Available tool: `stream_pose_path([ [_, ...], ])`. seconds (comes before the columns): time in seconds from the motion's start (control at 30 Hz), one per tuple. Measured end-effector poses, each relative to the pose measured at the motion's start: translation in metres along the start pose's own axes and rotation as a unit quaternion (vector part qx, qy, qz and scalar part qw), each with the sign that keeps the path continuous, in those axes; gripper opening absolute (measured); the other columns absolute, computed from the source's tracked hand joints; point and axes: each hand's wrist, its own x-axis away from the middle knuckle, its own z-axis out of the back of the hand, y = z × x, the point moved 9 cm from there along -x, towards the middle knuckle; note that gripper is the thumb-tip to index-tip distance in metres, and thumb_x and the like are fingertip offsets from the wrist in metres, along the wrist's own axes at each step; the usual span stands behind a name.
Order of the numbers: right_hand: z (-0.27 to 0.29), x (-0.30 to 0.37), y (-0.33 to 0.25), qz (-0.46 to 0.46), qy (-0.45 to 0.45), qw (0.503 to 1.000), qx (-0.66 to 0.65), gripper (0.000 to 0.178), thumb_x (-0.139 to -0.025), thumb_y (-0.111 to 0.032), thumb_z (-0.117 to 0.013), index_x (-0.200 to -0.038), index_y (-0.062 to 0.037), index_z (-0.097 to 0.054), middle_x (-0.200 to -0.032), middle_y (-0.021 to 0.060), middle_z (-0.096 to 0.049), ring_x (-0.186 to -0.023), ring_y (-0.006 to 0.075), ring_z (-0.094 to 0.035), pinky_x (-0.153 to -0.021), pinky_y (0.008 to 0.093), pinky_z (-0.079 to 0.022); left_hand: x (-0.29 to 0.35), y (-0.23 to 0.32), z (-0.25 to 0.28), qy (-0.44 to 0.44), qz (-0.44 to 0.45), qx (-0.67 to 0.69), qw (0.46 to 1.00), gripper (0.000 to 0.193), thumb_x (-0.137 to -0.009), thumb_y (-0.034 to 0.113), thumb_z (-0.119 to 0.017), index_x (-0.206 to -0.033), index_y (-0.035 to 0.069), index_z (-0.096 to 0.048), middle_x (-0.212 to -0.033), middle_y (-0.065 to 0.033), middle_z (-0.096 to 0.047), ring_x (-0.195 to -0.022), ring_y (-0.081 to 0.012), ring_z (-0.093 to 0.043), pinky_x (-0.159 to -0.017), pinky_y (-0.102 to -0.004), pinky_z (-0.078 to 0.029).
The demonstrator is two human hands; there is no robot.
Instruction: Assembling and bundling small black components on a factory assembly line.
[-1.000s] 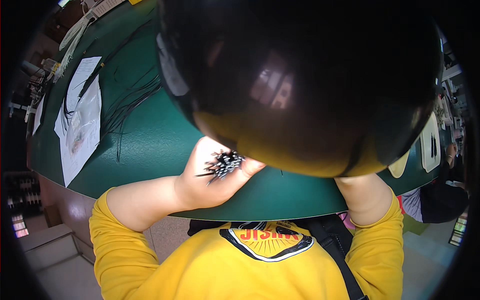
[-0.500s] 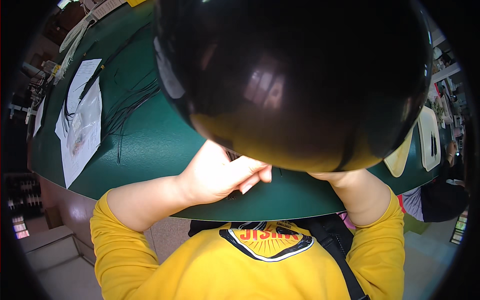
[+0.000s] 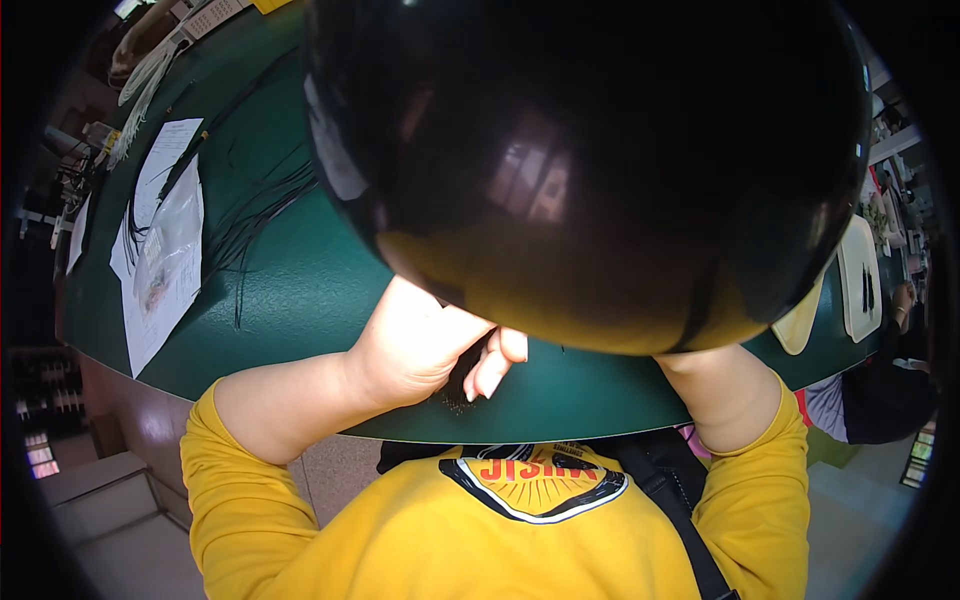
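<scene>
My left hand (image 3: 415, 345) is closed over the green table (image 3: 290, 320) near its front edge, fingers curled around a bundle of thin black wires (image 3: 458, 390). The fine tips of the bundle stick out below the palm. A large glossy black dome (image 3: 600, 180) fills the upper middle of the view. It covers the tips of some left fingers and nearly all of my right hand (image 3: 690, 362), of which only the wrist end shows. What the right fingers do is hidden.
Loose black wires (image 3: 265, 205) lie left of the dome. Farther left are paper sheets (image 3: 150, 325) with a clear plastic bag (image 3: 165, 255) on top. A cream tray (image 3: 798, 320) and a white tray (image 3: 855, 300) stand at the right. Another person's arm (image 3: 903, 300) shows at the far right.
My left hand has shifted slightly left and its fingers have moved, so more of the bundle's tips shows beneath it. The dome has dropped a little over the right hand.
</scene>
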Motion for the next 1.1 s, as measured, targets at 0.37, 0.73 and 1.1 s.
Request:
stream_pose_path([
  [0.37,0.009,0.001,0.002,-0.081,0.096,0.992,0.024,0.011,-0.082,-0.001,-0.054,-0.072,0.0012,-0.059,-0.059,-0.0031,-0.053,-0.056,-0.0005,-0.046,-0.048,0.0181,-0.035,-0.001,-0.005,0.001,-0.019,-0.011,0.03,0.999,0.014,-0.09,0.006,-0.044,-0.089,-0.007,-0.051,-0.07,-0.0151,-0.059,-0.052,-0.0188,-0.06,-0.048,-0.0263,-0.05],
  [0.73,0.009,0.005,0.011,-0.025,0.072,0.997,0.009,0.012,-0.078,0.0,-0.057,-0.066,-0.0002,-0.058,-0.056,-0.0045,-0.051,-0.05,-0.0005,-0.043,-0.044,0.0176,-0.032,-0.001,-0.009,-0.001,0.01,0.038,-0.034,0.999,0.01,-0.088,0.002,-0.046,-0.091,-0.005,-0.053,-0.069,-0.0122,-0.059,-0.041,-0.008,-0.048,-0.039,-0.0189,-0.038],
  [1.1,-0.002,0.001,0.002,-0.076,0.019,0.997,0.006,0.013,-0.078,0.0,-0.056,-0.065,0.0021,-0.059,-0.056,-0.003,-0.054,-0.05,-0.0004,-0.044,-0.044,0.0172,-0.033,-0.001,-0.009,0.001,0.024,0.034,-0.042,0.998,0.01,-0.086,0.002,-0.05,-0.093,-0.005,-0.054,-0.07,-0.013,-0.06,-0.039,-0.0077,-0.046,-0.038,-0.0185,-0.038],
])
